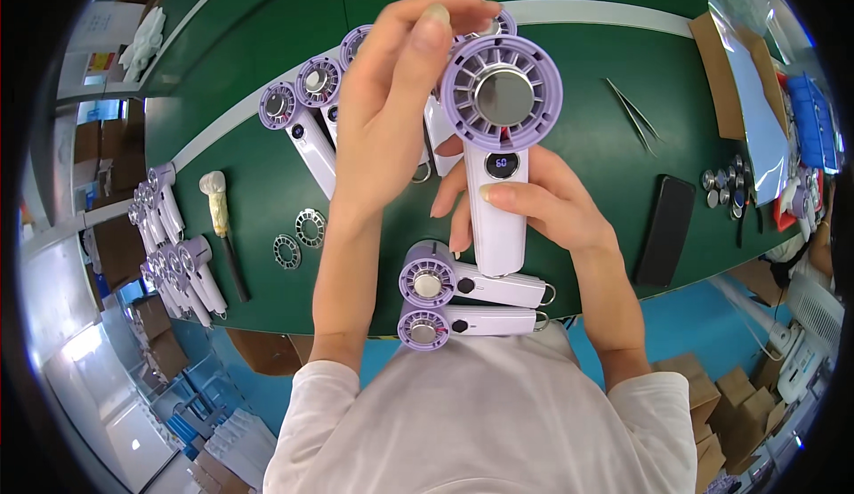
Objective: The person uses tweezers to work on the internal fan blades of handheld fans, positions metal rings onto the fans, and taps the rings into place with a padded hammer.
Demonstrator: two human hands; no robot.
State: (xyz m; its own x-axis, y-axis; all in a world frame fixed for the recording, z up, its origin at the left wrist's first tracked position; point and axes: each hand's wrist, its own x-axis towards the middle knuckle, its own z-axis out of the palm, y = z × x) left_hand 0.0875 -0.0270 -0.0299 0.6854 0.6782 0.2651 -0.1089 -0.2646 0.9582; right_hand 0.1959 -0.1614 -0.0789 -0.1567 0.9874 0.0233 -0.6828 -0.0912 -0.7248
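A white handheld fan with a purple round head is upright in front of me, its small display lit. My right hand is closed round its white handle, with the thumb pressed by the display. My left hand is raised beside the fan head, fingers curved and apart, with nothing seen in it. Behind that hand lie several more fans, partly hidden by it. Two other fans lie sideways at the near table edge, heads to the left. Two loose slotted rings lie near my left forearm.
On the green table are tweezers, a black phone and several round metallic caps at right. An open cardboard box stands behind them. At left are a black-handled brush and several stacked fans.
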